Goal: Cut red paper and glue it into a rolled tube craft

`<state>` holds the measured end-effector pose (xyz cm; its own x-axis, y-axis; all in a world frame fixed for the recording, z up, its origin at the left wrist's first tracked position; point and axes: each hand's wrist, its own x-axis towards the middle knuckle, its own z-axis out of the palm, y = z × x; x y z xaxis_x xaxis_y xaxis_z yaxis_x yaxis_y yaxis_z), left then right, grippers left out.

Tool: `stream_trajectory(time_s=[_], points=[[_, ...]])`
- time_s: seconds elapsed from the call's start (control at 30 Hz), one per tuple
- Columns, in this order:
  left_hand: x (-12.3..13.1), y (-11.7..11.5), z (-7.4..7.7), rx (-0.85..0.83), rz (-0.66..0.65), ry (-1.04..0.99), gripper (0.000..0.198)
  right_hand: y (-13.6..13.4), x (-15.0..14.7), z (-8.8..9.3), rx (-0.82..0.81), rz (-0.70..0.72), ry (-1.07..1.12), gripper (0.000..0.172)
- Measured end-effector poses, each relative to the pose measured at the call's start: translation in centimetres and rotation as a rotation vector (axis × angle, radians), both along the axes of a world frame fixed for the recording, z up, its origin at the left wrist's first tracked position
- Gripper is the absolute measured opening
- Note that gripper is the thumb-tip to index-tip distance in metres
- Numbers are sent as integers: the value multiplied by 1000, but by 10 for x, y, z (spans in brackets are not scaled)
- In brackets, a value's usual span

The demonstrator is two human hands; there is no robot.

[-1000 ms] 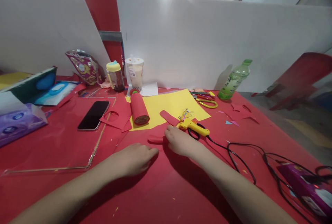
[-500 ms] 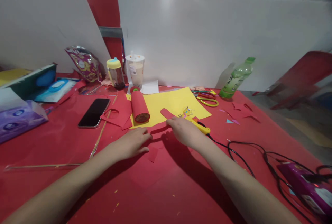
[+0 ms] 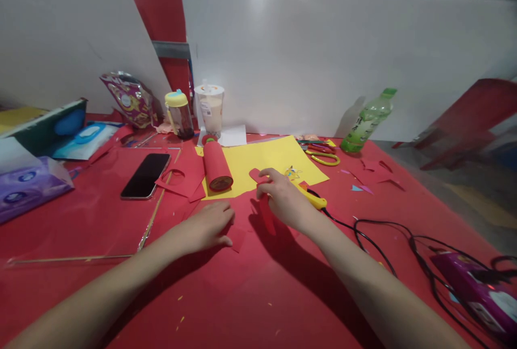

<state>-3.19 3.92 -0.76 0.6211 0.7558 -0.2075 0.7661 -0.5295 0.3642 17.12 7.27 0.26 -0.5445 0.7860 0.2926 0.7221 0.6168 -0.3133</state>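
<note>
In the middle of the head view, my right hand [image 3: 286,196] pinches a red paper strip [image 3: 266,216] that hangs down from its fingers. A rounded red paper end [image 3: 255,175] shows just beyond the fingertips. My left hand [image 3: 210,225] is held low over the table with bent fingers, the thumb apart, and nothing visible in it. Beside its thumb lies a small red paper piece [image 3: 239,239]. A red paper-covered cylinder [image 3: 218,166] rests on the yellow sheet [image 3: 266,152]. Right of my right hand is a yellow-handled corded tool [image 3: 316,200], its front end partly hidden.
A black phone [image 3: 146,175] and cut red paper [image 3: 183,179] lie left. Behind stand a yellow-lidded bottle [image 3: 180,114] and a drink cup [image 3: 210,109]. Scissors [image 3: 325,159] and a green bottle [image 3: 367,123] are back right. Black cable leads toward a purple box [image 3: 476,290].
The red strip, stretched sideways between my hands before, now hangs from my right hand alone. My left hand has let go and drawn slightly left.
</note>
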Motion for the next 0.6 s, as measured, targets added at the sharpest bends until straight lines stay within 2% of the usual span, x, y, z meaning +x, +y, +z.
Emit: stream_trajectory(time_s=[0.2,0.37,0.43,0.5,0.6], points=[[0,1,-7,-5,26,-17,18,-4,-4,11,-239,128,-11,39],[-3,1,-10,-43,36,-55,9,-2,0,3,-331,185,-87,42],[-5,2,-9,-88,53,-88,6,0,2,-1,-316,151,-133,43],[-4,4,-7,-132,92,-160,11,0,2,-3,-236,76,-157,41],[0,7,-1,-163,230,-320,19,-1,-1,1,-117,9,-113,32]])
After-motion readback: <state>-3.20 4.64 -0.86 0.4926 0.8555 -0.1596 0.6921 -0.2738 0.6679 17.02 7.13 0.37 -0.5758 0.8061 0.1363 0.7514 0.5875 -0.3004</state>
